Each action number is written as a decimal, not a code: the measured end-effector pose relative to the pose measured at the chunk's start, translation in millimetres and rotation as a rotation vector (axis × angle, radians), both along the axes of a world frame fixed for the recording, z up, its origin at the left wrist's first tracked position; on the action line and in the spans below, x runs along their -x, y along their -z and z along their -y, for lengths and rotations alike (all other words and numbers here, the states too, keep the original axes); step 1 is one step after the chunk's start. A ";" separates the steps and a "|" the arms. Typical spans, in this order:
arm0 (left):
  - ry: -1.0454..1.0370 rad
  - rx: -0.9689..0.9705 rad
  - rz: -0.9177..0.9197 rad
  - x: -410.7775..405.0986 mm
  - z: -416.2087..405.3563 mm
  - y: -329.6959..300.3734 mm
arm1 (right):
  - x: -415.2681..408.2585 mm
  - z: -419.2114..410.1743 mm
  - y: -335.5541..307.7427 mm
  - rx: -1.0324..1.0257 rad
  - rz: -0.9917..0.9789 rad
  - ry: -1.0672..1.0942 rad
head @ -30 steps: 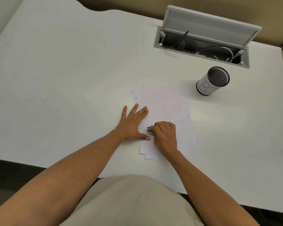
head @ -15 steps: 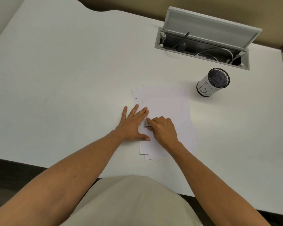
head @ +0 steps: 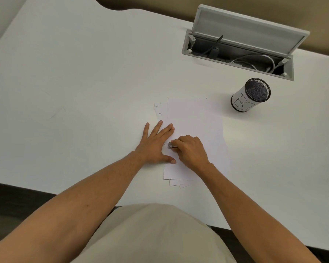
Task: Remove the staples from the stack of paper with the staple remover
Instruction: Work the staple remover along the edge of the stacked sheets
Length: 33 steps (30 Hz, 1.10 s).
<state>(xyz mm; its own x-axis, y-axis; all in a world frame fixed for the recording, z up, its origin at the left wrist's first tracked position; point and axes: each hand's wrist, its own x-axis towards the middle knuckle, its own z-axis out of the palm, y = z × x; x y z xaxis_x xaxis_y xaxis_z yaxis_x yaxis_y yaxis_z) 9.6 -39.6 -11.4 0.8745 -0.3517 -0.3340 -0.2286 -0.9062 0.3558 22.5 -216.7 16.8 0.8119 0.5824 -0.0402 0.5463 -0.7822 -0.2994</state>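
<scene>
A loose stack of white paper (head: 196,118) lies on the white desk, its sheets fanned at the far left and near corners. My left hand (head: 156,144) lies flat with fingers spread, pressing the stack's left edge. My right hand (head: 191,150) is closed around a small metal staple remover (head: 170,144), whose tip pokes out at the stack's left edge, between my left hand's index finger and thumb. Staples are too small to make out.
A black mesh pen cup (head: 251,94) with a white label stands to the right, beyond the paper. Behind it an open cable hatch (head: 239,44) in the desk holds wires. The desk's front edge (head: 36,187) is close to my body.
My right hand slid the staple remover a little farther along the stack's left edge, toward my left fingers. My left hand stayed flat on the paper.
</scene>
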 end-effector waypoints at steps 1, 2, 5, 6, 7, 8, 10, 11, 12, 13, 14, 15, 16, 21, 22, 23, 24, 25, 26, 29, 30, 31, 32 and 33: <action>-0.002 0.001 -0.001 -0.1 -0.1 0.3 | -0.9 -0.5 -0.3 -0.002 0.000 0.000; -0.002 0.001 -0.003 0.0 0.2 0.3 | -1.7 -0.7 -0.5 0.001 -0.004 0.001; -0.001 -0.004 -0.003 -0.7 1.0 -0.6 | -3.1 -2.5 -3.2 0.015 -0.027 0.018; 0.000 -0.007 -0.004 -0.8 1.1 -1.1 | -3.6 -3.0 -4.2 0.005 -0.036 0.034; 0.001 -0.008 -0.005 -0.6 1.1 -1.3 | -4.3 -3.6 -5.2 -0.005 -0.051 0.056; 0.001 -0.007 -0.005 -0.7 1.2 -1.4 | -4.8 -4.1 -6.2 -0.009 -0.071 0.078; 0.002 -0.010 -0.001 -0.3 1.2 -1.9 | -6.1 -5.9 -7.0 -0.010 -0.115 0.119; 0.004 -0.013 0.001 -0.1 1.1 -2.1 | -6.9 -7.1 -7.3 -0.016 -0.134 0.151; 0.003 -0.011 0.002 -0.1 1.2 -2.0 | -8.3 -8.2 -8.0 -0.027 -0.152 0.191; 0.000 -0.006 0.001 0.0 1.4 -1.9 | -10.0 -8.7 -8.6 -0.039 -0.167 0.224; -0.001 -0.003 0.000 0.0 1.3 -2.2 | -11.9 -8.7 -8.8 -0.053 -0.180 0.240; 0.001 -0.005 -0.001 -0.1 1.1 -2.8 | -13.4 -7.8 -8.8 -0.065 -0.196 0.240; 0.004 -0.008 -0.001 0.0 0.5 -2.8 | -14.4 -6.3 -9.6 -0.072 -0.216 0.228; 0.007 -0.001 -0.002 0.0 0.1 -1.3 | -10.4 1.8 -13.3 -0.073 -0.195 0.125; 0.004 0.002 0.000 0.3 -0.2 -1.1 | -7.8 1.3 -12.6 -0.068 -0.163 0.110; 0.003 0.004 0.001 0.1 -0.4 -1.0 | -5.5 0.5 -11.8 -0.062 -0.135 0.100; 0.001 0.006 -0.001 0.1 -0.3 -0.6 | -3.5 -0.6 -10.7 -0.055 -0.119 0.095; 0.000 0.008 -0.001 -0.1 0.0 -0.5 | -2.0 -1.7 -9.7 -0.049 -0.110 0.095; -0.001 0.007 0.000 0.0 0.2 -0.5 | -1.3 -3.2 -9.0 -0.045 -0.103 0.094; 0.002 0.000 0.003 -0.3 0.4 0.1 | -0.4 -7.5 -9.2 -0.047 -0.088 0.088; 0.001 0.004 0.005 -0.3 0.5 0.7 | -0.5 -8.5 -9.7 -0.044 -0.086 0.088; 0.000 0.011 0.005 -0.3 1.0 1.1 | -0.2 -8.4 -10.2 -0.039 -0.086 0.092; 0.000 0.015 0.004 -0.6 0.9 1.2 | -0.1 -8.6 -10.4 -0.037 -0.087 0.100; 0.002 0.014 0.007 -0.6 0.9 1.3 | 0.8 -8.4 -10.5 -0.037 -0.093 0.112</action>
